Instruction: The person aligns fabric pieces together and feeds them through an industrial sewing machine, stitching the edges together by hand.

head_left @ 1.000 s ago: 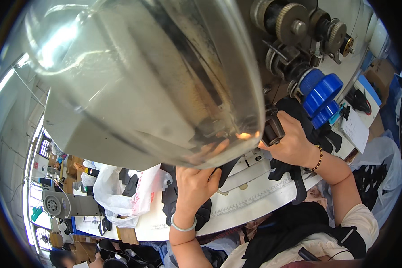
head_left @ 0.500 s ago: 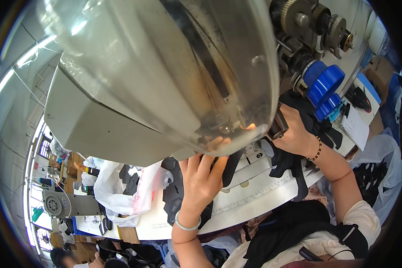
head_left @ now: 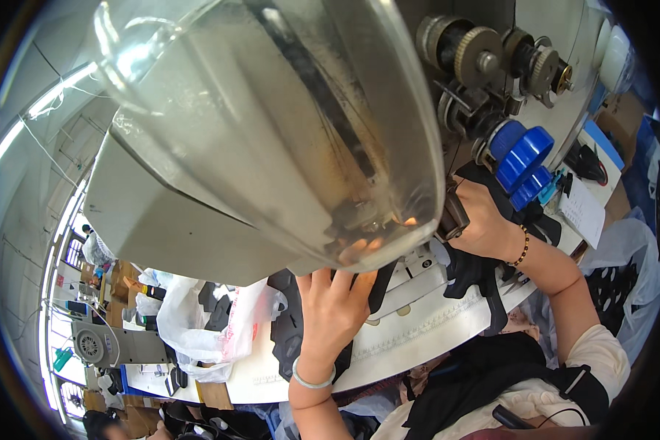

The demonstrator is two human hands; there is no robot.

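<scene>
A clear plastic guard (head_left: 271, 125) on the sewing machine head fills most of the view. Under it, my left hand (head_left: 334, 308) lies flat on a black fabric piece (head_left: 286, 330) on the white machine bed (head_left: 418, 330), fingertips pushed toward the needle area, seen blurred through the guard. My right hand (head_left: 484, 224) rests on more black fabric (head_left: 477, 275) to the right of the needle, fingers curled against a small dark part of the machine; whether it grips that part I cannot tell. A bead bracelet sits on the right wrist, a pale bangle on the left.
Blue round knobs (head_left: 524, 158) and metal gears (head_left: 484, 55) stand on the machine's right side. White plastic bags with black pieces (head_left: 205, 326) lie at the left. Another grey machine (head_left: 103, 345) stands further left, and a bag (head_left: 623, 271) hangs at the right.
My left hand has slid forward over the black fabric toward the needle area. My right hand has stayed beside the needle. The view has shifted slightly.
</scene>
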